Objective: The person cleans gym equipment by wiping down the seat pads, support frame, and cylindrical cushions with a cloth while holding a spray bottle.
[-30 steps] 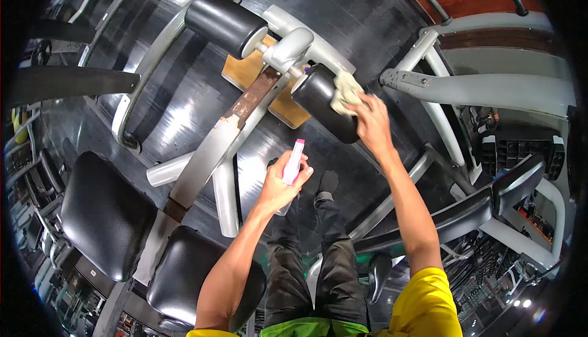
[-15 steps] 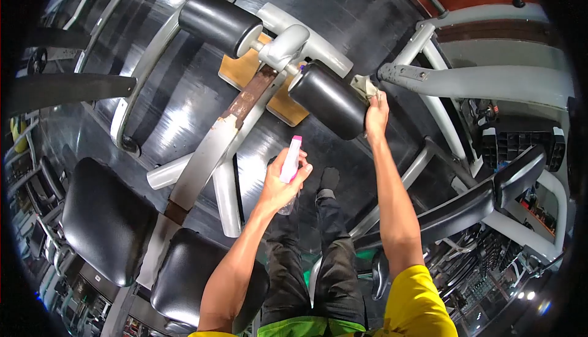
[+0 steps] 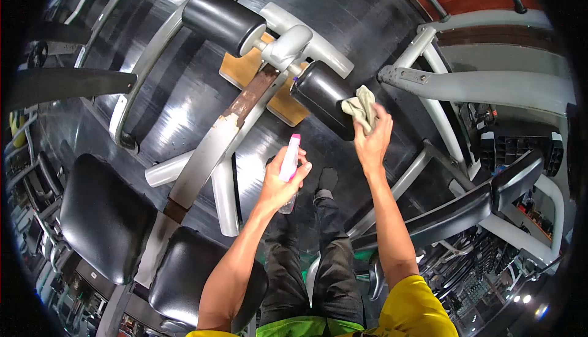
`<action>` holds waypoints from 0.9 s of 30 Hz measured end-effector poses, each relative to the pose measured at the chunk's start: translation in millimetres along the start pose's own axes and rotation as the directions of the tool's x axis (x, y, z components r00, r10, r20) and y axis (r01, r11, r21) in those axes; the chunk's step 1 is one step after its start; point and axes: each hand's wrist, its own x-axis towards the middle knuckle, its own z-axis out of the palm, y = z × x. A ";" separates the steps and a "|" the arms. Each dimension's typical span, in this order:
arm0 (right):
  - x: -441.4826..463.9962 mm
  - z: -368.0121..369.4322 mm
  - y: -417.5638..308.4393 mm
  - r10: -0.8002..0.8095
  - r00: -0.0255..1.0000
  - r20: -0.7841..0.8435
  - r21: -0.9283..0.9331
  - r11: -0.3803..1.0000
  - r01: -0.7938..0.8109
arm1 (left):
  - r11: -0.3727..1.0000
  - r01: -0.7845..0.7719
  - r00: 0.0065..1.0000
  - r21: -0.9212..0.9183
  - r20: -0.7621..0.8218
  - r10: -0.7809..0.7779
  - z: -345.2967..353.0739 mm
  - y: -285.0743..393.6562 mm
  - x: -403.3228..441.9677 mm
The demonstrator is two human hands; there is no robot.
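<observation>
My left hand (image 3: 283, 175) is closed around a spray bottle (image 3: 290, 161) with a white and pink head; its clear body shows below the fingers. My right hand (image 3: 375, 138) grips a pale crumpled cloth (image 3: 361, 109), which lies against the outer end of the near black roller pad (image 3: 323, 95). That pad sits on a bar of a grey exercise machine, and a second black roller pad (image 3: 223, 22) is on the far side of the joint (image 3: 291, 46).
A worn grey beam (image 3: 205, 153) runs down to two black padded seats (image 3: 107, 217). Wooden boards (image 3: 288, 104) lie beneath the rollers. At right stand a grey machine frame (image 3: 484, 86) and a black bench (image 3: 441, 211).
My right hand has moved back and left from behind the pad's outer end. The cloth now shows on the near end of the pad. My left hand has stayed in place.
</observation>
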 end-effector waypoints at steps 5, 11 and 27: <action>27.5 -16.9 -22.2 0.262 0.944 0.201 0.079 0.956 -0.282 | 1.000 0.005 1.000 0.008 -0.027 -0.005 0.4 2.7 0.4; 61.5 26.3 -80.2 -0.405 0.914 0.024 -0.028 0.914 0.405 | 0.999 -0.037 0.999 -0.039 -0.028 0.036 -1.2 7.7 0.9; -12.9 -58.8 39.9 0.029 0.984 0.178 0.129 0.990 -0.053 | 0.999 -0.017 1.000 -0.032 -0.010 0.017 -1.6 3.6 -0.2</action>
